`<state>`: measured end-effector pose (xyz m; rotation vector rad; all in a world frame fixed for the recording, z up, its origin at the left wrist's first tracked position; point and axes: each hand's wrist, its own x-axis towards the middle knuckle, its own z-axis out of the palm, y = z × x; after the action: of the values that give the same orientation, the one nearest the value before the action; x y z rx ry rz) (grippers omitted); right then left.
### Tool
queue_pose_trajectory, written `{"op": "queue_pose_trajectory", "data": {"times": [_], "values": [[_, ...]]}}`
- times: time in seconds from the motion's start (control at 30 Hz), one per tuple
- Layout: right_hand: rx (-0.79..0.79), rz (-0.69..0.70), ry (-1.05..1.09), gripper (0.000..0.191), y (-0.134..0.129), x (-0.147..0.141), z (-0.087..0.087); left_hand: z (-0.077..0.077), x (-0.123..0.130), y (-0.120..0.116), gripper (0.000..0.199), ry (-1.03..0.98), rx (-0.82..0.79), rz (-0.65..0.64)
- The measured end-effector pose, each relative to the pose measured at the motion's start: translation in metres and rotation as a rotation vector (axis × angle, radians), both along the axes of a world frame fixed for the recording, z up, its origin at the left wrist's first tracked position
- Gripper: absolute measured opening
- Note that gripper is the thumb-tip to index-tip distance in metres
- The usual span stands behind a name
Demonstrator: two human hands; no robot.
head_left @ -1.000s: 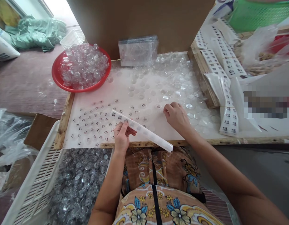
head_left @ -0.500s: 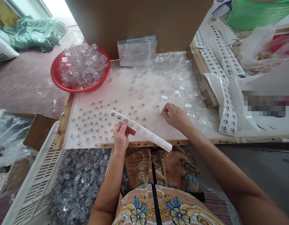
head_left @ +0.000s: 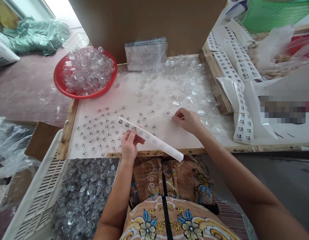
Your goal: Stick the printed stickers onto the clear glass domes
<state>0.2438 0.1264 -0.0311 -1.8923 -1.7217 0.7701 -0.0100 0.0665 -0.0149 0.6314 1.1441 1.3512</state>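
Observation:
My left hand [head_left: 129,143] is closed round a white strip of panda stickers [head_left: 164,146], which slants down to the right over the table's front edge. Dark panda prints show at its upper end. Thumb and forefinger of my right hand [head_left: 186,120] are pinched together low over the white tabletop, with a tiny dark-marked sticker [head_left: 173,117] at their tips, mostly hidden. Just left of these fingers lies a clear disc with a panda sticker [head_left: 168,113]. Many more stickered discs [head_left: 99,131] cover the left of the table. Plain clear discs [head_left: 189,96] spread over the right and back.
A red basin [head_left: 59,85] heaped with clear discs stands at the back left. Clear plastic bags [head_left: 145,55] lean on a cardboard panel [head_left: 149,23]. Wooden strips [head_left: 219,88] edge the table; sticker strips [head_left: 242,113] lie right. A white crate [head_left: 41,193] of discs sits below left.
My right hand has shifted slightly up and left, its fingers still pinched. The left hand and the sticker strip stay almost where they were.

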Motion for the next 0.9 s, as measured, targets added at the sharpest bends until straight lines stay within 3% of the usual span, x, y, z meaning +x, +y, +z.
{"op": "queue_pose_trajectory", "data": {"times": [0.4, 0.9], "values": [[0.002, -0.025, 0.141, 0.011, 0.0001, 0.0057, 0.0000, -0.0035, -0.0015, -0.0005, 0.033, -0.020, 0.010, -0.015], [-0.016, -0.019, 0.139, 0.014, 0.0011, 0.0039, -0.0013, -0.0021, -0.0011, -0.0002, 0.035, -0.012, 0.004, -0.011]]}}
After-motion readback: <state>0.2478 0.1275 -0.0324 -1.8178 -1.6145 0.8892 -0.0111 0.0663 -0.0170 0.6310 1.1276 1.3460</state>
